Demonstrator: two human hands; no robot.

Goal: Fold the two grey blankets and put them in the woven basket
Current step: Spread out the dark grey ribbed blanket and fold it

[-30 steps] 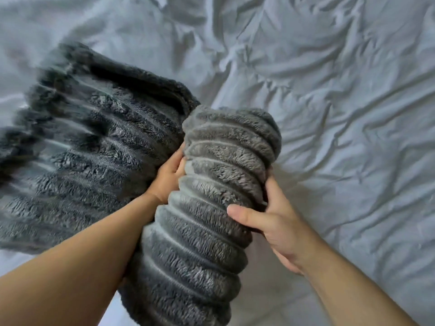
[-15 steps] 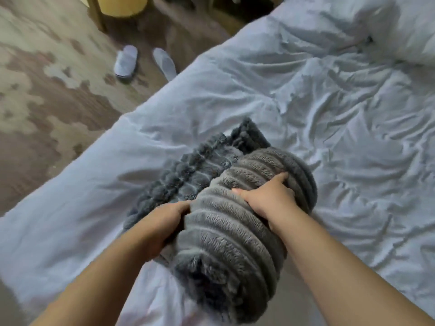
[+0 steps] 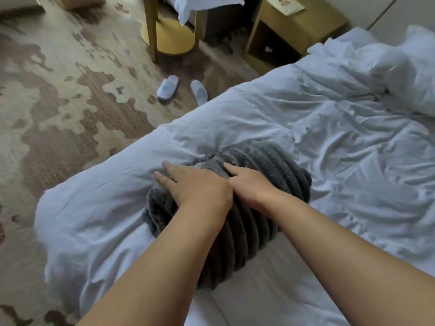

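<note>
Pressure is put on the folded, ribbed dark-grey plush blanket (image 3: 280,170) on the white bed (image 3: 329,128) by left hand (image 3: 196,185) and right hand (image 3: 250,188), both flat-fingered; soft and bulky, it is probably best gripped under both ends.

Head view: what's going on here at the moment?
A person leans over a bed with both hands on a folded grey blanket. The left hand lies flat on its left end, fingers straight and reaching past the edge over the white sheet. The right hand presses on top beside it. I cannot tell whether the bundle is one blanket or two. White slippers sit on the carpet. No woven basket clearly shows.
</note>
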